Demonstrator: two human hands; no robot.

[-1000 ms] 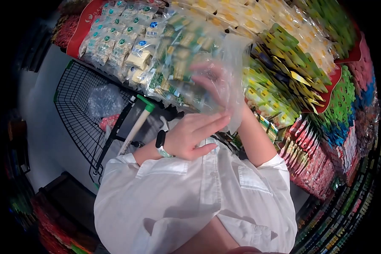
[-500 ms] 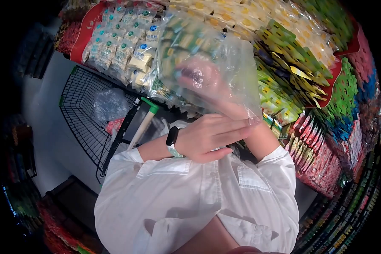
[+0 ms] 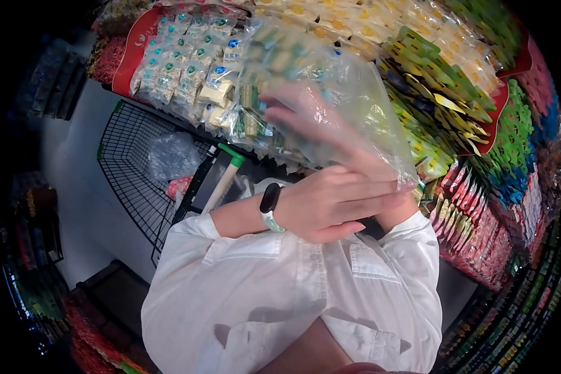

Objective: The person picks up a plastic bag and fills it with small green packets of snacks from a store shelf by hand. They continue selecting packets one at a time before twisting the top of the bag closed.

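A clear plastic bag [image 3: 355, 87] is spread over the packets in front of me. My right hand [image 3: 296, 112] is inside it, seen blurred through the film, with its fingers stretched and apart and nothing visible between them. My left hand [image 3: 336, 202], with a dark-faced band on the wrist, reaches across my body. Its fingers lie together at the bag's mouth, pinching the edge beside my right forearm. Under and beyond the bag are green and yellow packets [image 3: 249, 112], and to its left are cream-coloured packets [image 3: 217, 92].
At the left stands a wire shopping cart [image 3: 128, 156] with a green-ended handle, holding a crumpled clear bag [image 3: 171, 156] and something red. Green-yellow packs [image 3: 436, 100] hang at the right, above red and pink packets [image 3: 474, 237]. A dark crate [image 3: 115, 290] sits at the lower left.
My left hand and the bag's mouth have shifted right, and the bag is stretched wider. Inside it, my right hand's fingers look straighter and more spread. The cart and packets appear slightly farther right.
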